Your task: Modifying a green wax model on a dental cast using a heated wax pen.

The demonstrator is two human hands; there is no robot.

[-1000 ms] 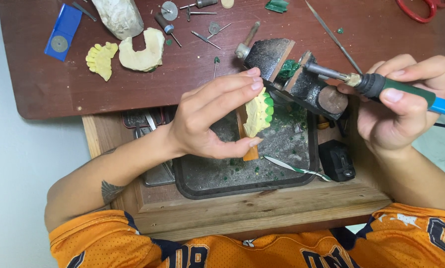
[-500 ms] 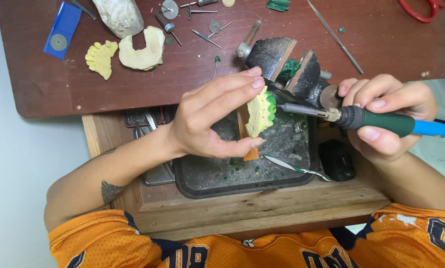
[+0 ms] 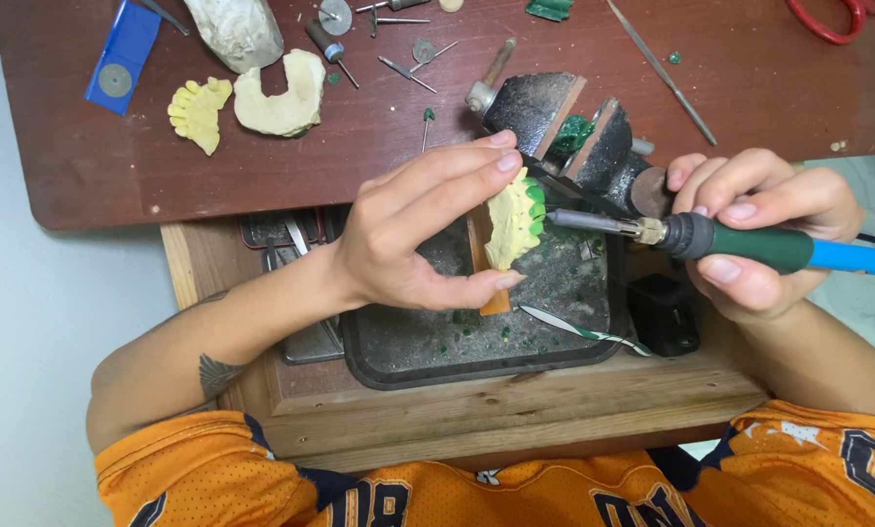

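Over a dark tray (image 3: 388, 366), the left hand (image 3: 413, 229) pinches a yellow dental cast (image 3: 508, 222) edged with green wax; the right hand (image 3: 764, 239) grips a heated wax tool (image 3: 711, 239), its tip touching the wax. Lingering heat could overmelt it.

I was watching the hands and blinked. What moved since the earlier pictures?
The right hand swung the green-and-blue handled heating tool down and left, so its metal tip now sits right by the green wax teeth on the pale yellow dental model; actual contact can't be told. The left hand kept pinching that model over the dark tray. Nothing was picked up or dropped.
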